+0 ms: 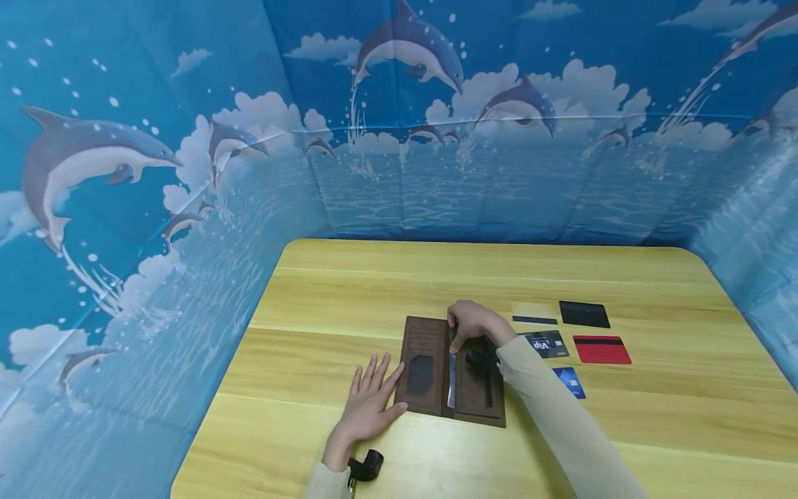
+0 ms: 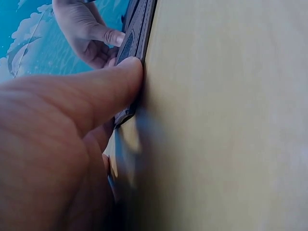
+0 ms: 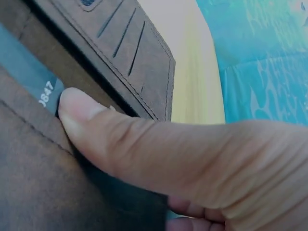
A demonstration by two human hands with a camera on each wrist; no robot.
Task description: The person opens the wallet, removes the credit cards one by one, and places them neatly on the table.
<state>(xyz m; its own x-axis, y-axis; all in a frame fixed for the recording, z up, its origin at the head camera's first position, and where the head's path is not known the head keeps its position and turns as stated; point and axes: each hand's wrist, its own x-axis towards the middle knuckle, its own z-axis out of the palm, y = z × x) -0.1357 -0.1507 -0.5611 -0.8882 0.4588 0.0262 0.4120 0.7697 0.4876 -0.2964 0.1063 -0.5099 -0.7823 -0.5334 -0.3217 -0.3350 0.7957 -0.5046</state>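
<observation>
A brown leather wallet [image 1: 424, 402] lies unfolded on the table, with card slots and a dark window on its left half. My left hand [image 1: 368, 404] rests at the wallet's left edge, fingers spread and straight; in the left wrist view its thumb [image 2: 113, 82] touches the wallet's edge. At the far end of the wallet's right half, my right hand [image 1: 470, 322] pinches the inner pocket panel. A bluish card [image 3: 36, 72] with printed digits sits mostly inside that pocket, the right thumb [image 3: 91, 115] pressing beside it. The right fingers are partly hidden behind the panel.
Several cards lie right of the wallet: a pale card [image 1: 535, 312] with a dark stripe, a black card [image 1: 584, 314], a dark Vip card [image 1: 547, 344], a red card [image 1: 602, 350] and a blue card [image 1: 571, 382]. A dolphin-print curtain [image 1: 399, 187] surrounds the wooden table [image 1: 299, 346].
</observation>
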